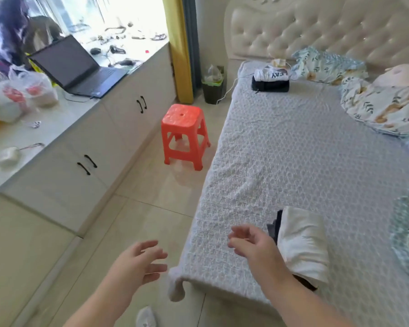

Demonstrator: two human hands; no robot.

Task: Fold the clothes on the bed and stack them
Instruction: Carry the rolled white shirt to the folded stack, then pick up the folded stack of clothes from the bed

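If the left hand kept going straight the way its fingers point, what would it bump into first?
Probably the bed's near corner. The left hand is open, over the floor, fingers pointing right and a bit forward toward it. Depth is hard to judge, so it might pass above it.

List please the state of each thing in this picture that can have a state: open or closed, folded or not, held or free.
Left hand: open, holds nothing.
Right hand: open, fingers relaxed, holds nothing.
White garment: folded, on the near bed edge.
Far stack: folded, white piece on a dark one.
Laptop: lid open, screen dark.
Cabinet doors: closed.
Red stool: upright.
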